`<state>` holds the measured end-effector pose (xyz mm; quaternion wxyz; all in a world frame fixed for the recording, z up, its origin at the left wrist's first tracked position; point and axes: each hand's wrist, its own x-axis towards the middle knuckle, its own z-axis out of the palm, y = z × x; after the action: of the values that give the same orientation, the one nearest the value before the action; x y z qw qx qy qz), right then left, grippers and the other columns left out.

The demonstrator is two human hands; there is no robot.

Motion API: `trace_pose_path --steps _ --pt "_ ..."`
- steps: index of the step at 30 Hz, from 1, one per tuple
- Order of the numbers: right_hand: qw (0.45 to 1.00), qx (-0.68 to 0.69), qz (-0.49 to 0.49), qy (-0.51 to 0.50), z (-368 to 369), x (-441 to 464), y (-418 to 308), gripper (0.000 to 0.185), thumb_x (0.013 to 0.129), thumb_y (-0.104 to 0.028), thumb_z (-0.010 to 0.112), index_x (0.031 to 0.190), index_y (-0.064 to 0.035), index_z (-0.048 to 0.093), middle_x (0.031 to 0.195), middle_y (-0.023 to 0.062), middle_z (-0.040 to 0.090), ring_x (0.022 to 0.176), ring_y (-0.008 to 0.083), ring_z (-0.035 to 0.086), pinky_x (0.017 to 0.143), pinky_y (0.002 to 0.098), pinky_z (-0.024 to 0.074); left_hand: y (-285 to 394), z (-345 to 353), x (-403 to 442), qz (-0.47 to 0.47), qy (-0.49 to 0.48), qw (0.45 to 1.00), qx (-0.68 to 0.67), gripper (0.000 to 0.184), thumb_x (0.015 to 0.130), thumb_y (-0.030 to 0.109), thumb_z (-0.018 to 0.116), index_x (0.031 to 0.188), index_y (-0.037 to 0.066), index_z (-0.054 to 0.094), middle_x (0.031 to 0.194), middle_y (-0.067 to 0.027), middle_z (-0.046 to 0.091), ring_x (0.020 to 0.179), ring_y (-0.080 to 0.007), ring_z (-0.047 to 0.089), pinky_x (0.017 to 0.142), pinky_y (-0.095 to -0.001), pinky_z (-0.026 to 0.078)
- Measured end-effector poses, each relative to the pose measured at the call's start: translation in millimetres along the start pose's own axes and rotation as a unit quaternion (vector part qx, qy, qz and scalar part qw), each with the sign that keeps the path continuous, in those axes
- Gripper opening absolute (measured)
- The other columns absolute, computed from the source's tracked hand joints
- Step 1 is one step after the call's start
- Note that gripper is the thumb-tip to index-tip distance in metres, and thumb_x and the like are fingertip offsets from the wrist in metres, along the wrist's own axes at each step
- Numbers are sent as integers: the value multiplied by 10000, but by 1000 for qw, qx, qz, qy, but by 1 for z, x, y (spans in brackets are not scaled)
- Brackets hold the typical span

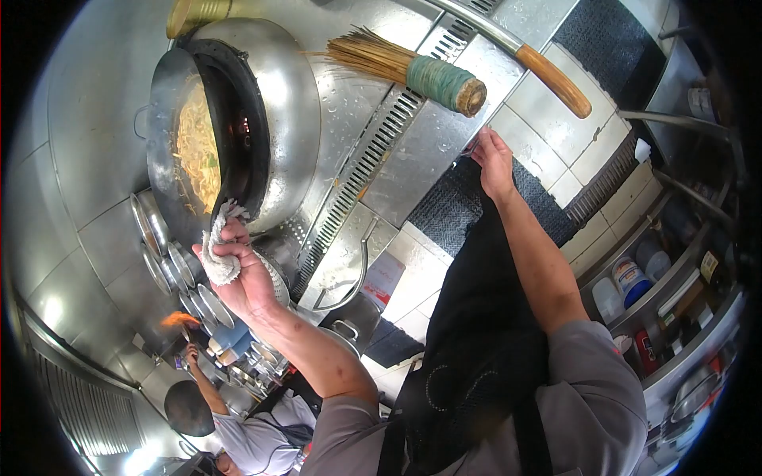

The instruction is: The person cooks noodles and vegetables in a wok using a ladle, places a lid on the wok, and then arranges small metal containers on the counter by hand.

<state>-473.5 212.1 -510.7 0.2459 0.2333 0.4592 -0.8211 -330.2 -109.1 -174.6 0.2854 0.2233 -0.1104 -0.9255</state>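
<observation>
My left hand is closed around a folded white cloth at the near rim of a dark wok. The wok is tilted up on its side, with noodles in it. Whether the fingers grip a handle under the cloth cannot be seen. Beside the wok is the round steel burner housing, with a faint red glow in its dark opening. My right hand is at the counter's front edge, its fingers drawn together; what they hold there is hidden. A bamboo wok brush with a green-wrapped handle lies near it.
A wooden-handled tool projects over the counter edge. Stacked metal bowls stand beyond my left hand. A co-worker is at the lower left near a flame. Shelves with a white tub are at right.
</observation>
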Motion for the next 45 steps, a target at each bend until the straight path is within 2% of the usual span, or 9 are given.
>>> trace_pose_path --steps 33,35,36,37,39,41,43,44,45 --pt "1000 -9 9 -12 -1 -2 -8 462 1034 -413 627 1354 -81 654 1165 15 735 974 91 673 831 269 466 0 -2 1 3 -3 1000 12 649 1047 261 601 1432 -175 311 1286 -296 441 1089 -325 523 829 -313 655" --pt "997 -34 65 35 -2 -10 -15 510 1043 -413 609 1390 -39 619 1184 28 727 981 115 671 840 288 485 -2 -5 1 8 -5 1000 16 649 1051 269 594 1436 -171 311 1285 -298 444 1080 -323 525 824 -309 654" --pt "990 -136 28 11 -9 -17 -15 509 1030 -381 634 1388 -20 614 1152 57 735 967 139 683 835 304 505 -3 -8 2 9 4 999 34 620 1054 276 588 1422 -157 341 1305 -309 442 1076 -325 535 814 -307 653" --pt "971 -237 -11 -14 -19 -29 -19 510 1017 -350 658 1385 0 608 1121 86 743 953 164 695 831 319 526 -4 -10 2 11 12 999 51 591 1057 284 581 1409 -142 371 1324 -320 439 1072 -326 544 805 -305 652" --pt "830 -523 -62 -184 -27 -77 -60 506 993 -292 703 1392 -1 596 1105 111 739 900 178 700 805 317 551 -13 -18 5 32 60 990 127 396 1050 281 599 1278 -33 525 1267 -298 551 971 -338 635 742 -293 641" --pt "792 -518 -80 -313 36 -137 -161 375 924 -171 760 1253 -8 683 974 173 728 902 276 725 797 380 573 -19 -42 12 77 123 968 203 324 1034 285 630 1243 44 569 1212 -188 631 918 -327 658 702 -291 614" --pt "785 -486 -278 -264 85 -165 -228 285 913 -137 762 1165 -18 706 966 154 726 895 314 717 801 383 570 -26 -30 7 68 215 943 246 277 1010 285 666 1212 110 594 1198 -90 661 961 -313 674 692 -302 589" --pt "736 -540 -358 -197 108 -164 -261 262 890 -100 766 1131 -19 703 1004 149 715 939 332 700 824 400 562 -24 -30 7 48 226 935 269 289 996 293 683 1214 123 599 1175 -65 675 1026 -307 685 742 -339 589" --pt "670 -592 -430 -124 120 -148 -280 362 874 -61 735 1228 -42 662 1107 161 657 1017 355 655 876 437 540 -27 -21 8 49 237 932 271 311 994 281 681 1235 110 585 1211 -86 667 1068 -312 683 818 -419 600"
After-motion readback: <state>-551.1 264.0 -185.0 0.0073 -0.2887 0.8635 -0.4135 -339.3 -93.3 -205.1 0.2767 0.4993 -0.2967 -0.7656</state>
